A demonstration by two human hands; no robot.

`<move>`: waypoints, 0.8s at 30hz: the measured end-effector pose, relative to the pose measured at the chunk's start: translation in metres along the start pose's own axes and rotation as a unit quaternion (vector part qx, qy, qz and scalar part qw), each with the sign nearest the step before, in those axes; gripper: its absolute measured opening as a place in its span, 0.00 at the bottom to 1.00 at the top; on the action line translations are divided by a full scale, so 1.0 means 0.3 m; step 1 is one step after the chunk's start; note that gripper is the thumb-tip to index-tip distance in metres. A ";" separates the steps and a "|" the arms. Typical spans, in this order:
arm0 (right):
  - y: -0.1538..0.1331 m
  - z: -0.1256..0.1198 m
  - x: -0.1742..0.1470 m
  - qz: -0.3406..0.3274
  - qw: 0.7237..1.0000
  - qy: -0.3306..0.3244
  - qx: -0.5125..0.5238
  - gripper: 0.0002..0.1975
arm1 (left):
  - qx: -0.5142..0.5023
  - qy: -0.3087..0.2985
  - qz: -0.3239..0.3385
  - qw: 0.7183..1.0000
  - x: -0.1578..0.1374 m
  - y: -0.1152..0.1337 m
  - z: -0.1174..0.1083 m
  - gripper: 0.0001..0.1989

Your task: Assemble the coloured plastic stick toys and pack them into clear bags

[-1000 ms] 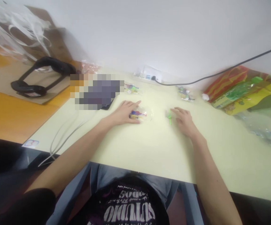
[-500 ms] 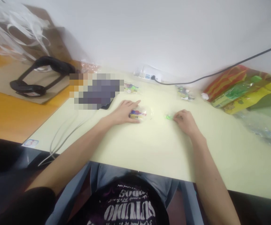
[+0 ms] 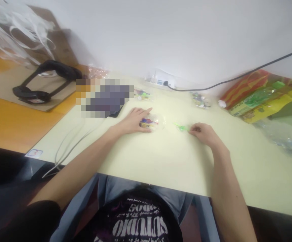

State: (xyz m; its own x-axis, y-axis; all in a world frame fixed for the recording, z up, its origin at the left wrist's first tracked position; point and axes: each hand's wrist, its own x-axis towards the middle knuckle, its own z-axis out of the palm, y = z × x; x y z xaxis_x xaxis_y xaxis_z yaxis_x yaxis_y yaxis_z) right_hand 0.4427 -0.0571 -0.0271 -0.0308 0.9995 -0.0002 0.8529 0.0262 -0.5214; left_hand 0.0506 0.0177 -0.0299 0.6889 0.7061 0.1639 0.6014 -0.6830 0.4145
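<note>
On the pale yellow table, my left hand (image 3: 134, 121) lies with its fingers and thumb spread around a clear plastic packet (image 3: 149, 123) of small red, blue and yellow pieces. It touches the packet's left side. To the right, my right hand (image 3: 202, 131) pinches the end of a small, thin green plastic piece (image 3: 182, 128) just above the tabletop or on it; I cannot tell which. What exactly the green piece is, blur hides. Farther back rest two more clear packets of coloured pieces, a left packet (image 3: 142, 94) and a right packet (image 3: 200, 100).
A partly pixelated dark tablet (image 3: 108, 99) lies left of my left hand, with white cables (image 3: 67, 151) below it. A power strip (image 3: 159, 80) with a black cord is at the wall. Bottles (image 3: 259, 97) and a plastic bag (image 3: 282, 139) lie at right; a black frame (image 3: 46, 82) at left.
My right hand has shifted slightly right and towards me, and more of the green piece shows. The left hand stays on the packet.
</note>
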 end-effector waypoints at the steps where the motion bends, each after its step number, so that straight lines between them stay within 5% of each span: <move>1: -0.001 0.001 0.000 -0.003 1.000 -0.001 -0.004 0.08 | 0.001 0.000 0.000 1.000 0.000 0.000 0.000 0.55; 15: -0.056 -0.004 -0.013 -0.014 0.998 0.044 0.034 0.08 | -0.005 0.000 0.002 1.000 0.000 -0.004 0.002 0.55; 24: -0.084 -0.015 -0.024 0.022 0.985 0.031 0.167 0.07 | -0.003 -0.002 0.002 1.000 0.000 0.001 -0.001 0.55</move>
State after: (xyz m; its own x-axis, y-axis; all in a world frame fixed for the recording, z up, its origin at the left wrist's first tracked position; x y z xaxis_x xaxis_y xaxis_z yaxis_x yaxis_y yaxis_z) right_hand 0.4238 -0.0648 -0.0100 0.0428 0.9989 0.0177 0.6333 -0.0134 -0.7738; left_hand 0.0506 0.0176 -0.0294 0.6931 0.7026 0.1612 0.5964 -0.6845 0.4193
